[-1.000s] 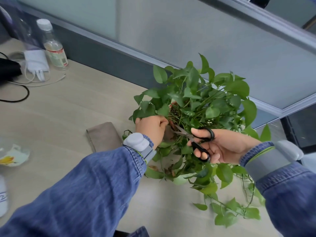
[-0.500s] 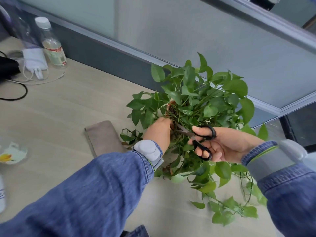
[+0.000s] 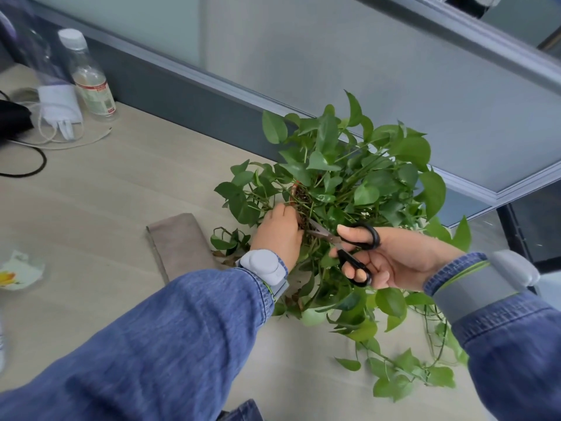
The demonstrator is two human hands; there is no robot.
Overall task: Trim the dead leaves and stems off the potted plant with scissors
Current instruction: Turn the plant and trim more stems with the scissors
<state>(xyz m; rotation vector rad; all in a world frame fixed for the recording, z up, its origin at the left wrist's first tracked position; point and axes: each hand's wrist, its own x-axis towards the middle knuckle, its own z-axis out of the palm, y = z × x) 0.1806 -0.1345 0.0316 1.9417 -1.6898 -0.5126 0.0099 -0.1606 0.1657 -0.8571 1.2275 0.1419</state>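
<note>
The plant [image 3: 343,189] looks floppy and thin-stemmed, so the left hand [image 3: 280,235] pinches stems low by the soil while the right hand [image 3: 385,256] grips the scissors [image 3: 349,247], blades parted.

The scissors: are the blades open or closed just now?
Slightly open: the scissors blades form a narrow V, tips hidden among the plant stems beside the left hand.

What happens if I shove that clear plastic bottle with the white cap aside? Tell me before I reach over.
The clear plastic bottle with the white cap stands tall and narrow, so a push near the top would probably tip it. It looks nearly empty, so likely light and easily knocked. Its round body could then roll toward the white charger and cable lying beside it.
</note>
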